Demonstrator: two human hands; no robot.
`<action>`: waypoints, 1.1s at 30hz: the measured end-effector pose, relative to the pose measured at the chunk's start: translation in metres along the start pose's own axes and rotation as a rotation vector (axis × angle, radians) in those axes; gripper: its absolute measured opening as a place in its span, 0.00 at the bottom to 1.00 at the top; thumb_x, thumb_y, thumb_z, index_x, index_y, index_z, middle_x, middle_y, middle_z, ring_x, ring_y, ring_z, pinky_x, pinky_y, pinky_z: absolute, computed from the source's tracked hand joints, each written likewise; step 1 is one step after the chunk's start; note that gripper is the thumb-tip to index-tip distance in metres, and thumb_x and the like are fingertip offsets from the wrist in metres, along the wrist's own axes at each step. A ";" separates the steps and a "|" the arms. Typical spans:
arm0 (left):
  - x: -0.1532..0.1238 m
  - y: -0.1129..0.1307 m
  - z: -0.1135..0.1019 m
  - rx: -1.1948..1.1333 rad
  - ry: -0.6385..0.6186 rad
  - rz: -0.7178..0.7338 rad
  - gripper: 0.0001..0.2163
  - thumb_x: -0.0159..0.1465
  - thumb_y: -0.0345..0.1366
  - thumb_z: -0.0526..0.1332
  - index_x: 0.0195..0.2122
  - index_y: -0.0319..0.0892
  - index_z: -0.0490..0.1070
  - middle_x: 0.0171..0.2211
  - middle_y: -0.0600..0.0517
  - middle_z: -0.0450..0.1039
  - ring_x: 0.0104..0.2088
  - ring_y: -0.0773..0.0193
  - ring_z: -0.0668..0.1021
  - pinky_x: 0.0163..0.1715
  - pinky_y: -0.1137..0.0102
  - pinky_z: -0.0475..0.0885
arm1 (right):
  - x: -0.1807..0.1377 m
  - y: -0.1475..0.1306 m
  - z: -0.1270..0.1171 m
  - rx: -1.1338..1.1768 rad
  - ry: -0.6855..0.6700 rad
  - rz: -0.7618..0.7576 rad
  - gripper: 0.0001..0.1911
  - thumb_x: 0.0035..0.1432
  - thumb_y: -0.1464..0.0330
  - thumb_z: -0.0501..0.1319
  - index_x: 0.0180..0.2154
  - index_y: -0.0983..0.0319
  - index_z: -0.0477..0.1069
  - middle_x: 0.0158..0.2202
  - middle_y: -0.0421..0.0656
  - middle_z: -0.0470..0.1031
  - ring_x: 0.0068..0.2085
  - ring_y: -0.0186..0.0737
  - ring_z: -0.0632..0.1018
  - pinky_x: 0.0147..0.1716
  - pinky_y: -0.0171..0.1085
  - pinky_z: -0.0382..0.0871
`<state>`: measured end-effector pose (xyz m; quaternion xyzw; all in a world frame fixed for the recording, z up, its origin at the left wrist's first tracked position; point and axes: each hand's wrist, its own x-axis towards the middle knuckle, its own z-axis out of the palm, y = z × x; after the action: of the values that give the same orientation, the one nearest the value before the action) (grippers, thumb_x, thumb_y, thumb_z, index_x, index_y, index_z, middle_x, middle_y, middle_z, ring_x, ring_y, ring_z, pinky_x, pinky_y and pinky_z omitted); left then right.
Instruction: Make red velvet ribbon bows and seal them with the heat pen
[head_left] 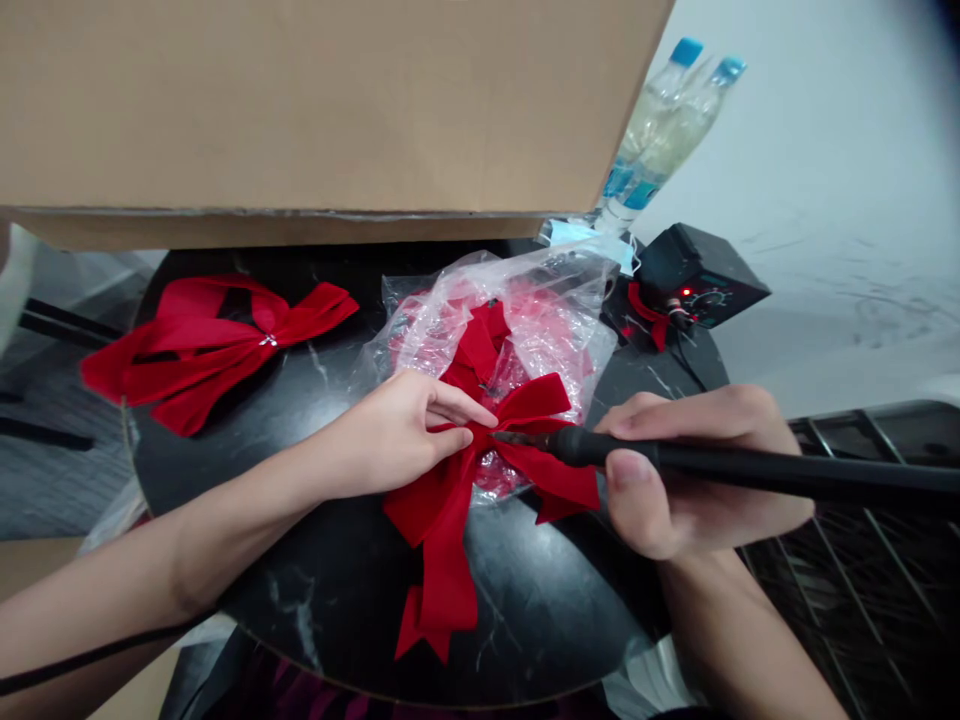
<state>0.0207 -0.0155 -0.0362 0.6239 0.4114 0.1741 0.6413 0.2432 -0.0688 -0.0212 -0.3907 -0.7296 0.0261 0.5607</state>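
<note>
A red velvet ribbon bow [450,515] with notched tails lies over the front of the table's middle. My left hand [397,430] pinches it near its centre, fingertips and thumb closed on the ribbon. In my right hand [705,470] is a black soldering iron [735,475], gripped like a pen and pointing left. Its tip appears to touch the bow's centre, just right of my left fingertips. Behind the bow, a clear plastic bag [555,310] holds more red ribbon pieces. Another red bow [217,345] rests at the left, its middle bound with a shiny tie.
The round black marbled table [555,610] carries everything. A big cardboard box [322,110] stands along its back. At the right back are a black control unit [697,275] with a red light, bottles with blue caps [667,130] and a light blue mask [592,240].
</note>
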 end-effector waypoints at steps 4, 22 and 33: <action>0.000 0.001 0.001 -0.006 0.004 0.015 0.13 0.63 0.29 0.65 0.47 0.43 0.83 0.44 0.49 0.86 0.45 0.56 0.86 0.48 0.64 0.80 | 0.000 -0.001 -0.001 -0.010 -0.013 0.022 0.11 0.50 0.71 0.68 0.38 0.57 0.73 0.27 0.37 0.72 0.19 0.33 0.72 0.15 0.35 0.67; 0.000 -0.003 0.001 -0.004 0.005 0.021 0.14 0.63 0.30 0.64 0.48 0.46 0.83 0.42 0.49 0.86 0.44 0.55 0.86 0.43 0.66 0.81 | -0.005 0.003 -0.003 -0.152 -0.113 0.058 0.09 0.53 0.63 0.69 0.37 0.56 0.74 0.27 0.39 0.75 0.19 0.36 0.74 0.16 0.37 0.66; 0.000 -0.001 0.001 0.004 0.008 0.009 0.14 0.64 0.30 0.64 0.49 0.46 0.83 0.43 0.50 0.86 0.44 0.57 0.86 0.43 0.69 0.80 | 0.002 0.001 0.001 -0.035 -0.040 0.067 0.09 0.48 0.70 0.69 0.34 0.58 0.75 0.24 0.35 0.71 0.17 0.32 0.71 0.14 0.34 0.64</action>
<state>0.0209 -0.0164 -0.0376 0.6264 0.4113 0.1788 0.6375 0.2428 -0.0667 -0.0202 -0.4241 -0.7276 0.0400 0.5377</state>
